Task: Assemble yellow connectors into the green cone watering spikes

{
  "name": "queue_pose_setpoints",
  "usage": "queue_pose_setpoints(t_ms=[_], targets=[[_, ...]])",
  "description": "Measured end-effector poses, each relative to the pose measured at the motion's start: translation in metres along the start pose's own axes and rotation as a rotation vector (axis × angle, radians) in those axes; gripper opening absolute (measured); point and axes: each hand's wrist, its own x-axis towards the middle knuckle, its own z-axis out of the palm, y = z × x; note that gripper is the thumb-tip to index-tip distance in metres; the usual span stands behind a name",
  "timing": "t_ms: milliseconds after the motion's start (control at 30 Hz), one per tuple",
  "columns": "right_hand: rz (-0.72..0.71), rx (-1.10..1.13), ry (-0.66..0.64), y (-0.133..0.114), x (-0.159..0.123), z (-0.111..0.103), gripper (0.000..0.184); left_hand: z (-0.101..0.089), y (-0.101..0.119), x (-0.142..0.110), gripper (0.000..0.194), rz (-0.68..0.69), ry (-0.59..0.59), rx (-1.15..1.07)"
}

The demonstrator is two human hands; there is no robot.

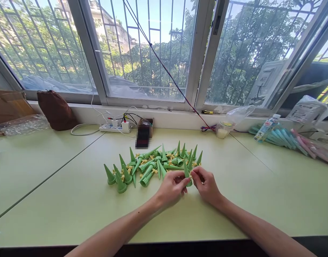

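A heap of several green cone-shaped plastic spikes (150, 165) with small yellow parts lies in the middle of the pale green table (59, 200). Some stand upright, others lie on their sides. Both hands meet just in front of the heap. My left hand (172, 187) is closed around one green spike (187, 175), tip pointing up. My right hand (207, 185) pinches a small yellow part at the side of that same spike.
Along the window sill sit a brown pouch (56, 110), a white power strip (115, 127) with cables, a small dark box (144, 135), a lidded jar (223, 130), a bottle (266, 128) and bagged packets (292, 140). A cardboard box (8, 105) stands far left.
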Motion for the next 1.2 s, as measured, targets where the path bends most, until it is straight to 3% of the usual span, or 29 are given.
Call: queue_pose_setpoints(t_ms=[233, 400, 833, 1200], targets=[[-0.031, 0.001, 0.022, -0.0007, 0.0010, 0.0003, 0.023, -0.0023, -0.0020, 0.0000, 0.034, 0.025, 0.040, 0.115], [-0.132, -0.008, 0.070, -0.0021, -0.0002, 0.0013, 0.017, -0.0059, -0.0058, 0.0012, 0.011, 0.095, 0.047, 0.117], [-0.288, -0.016, 0.086, -0.0021, -0.0022, 0.0016, 0.002, -0.0073, -0.0082, 0.0018, 0.020, 0.221, 0.048, 0.195], [-0.351, -0.156, 0.031, 0.0006, -0.0008, -0.0015, 0.018, -0.0100, -0.0066, 0.0030, 0.019, 0.189, -0.044, 0.134]])
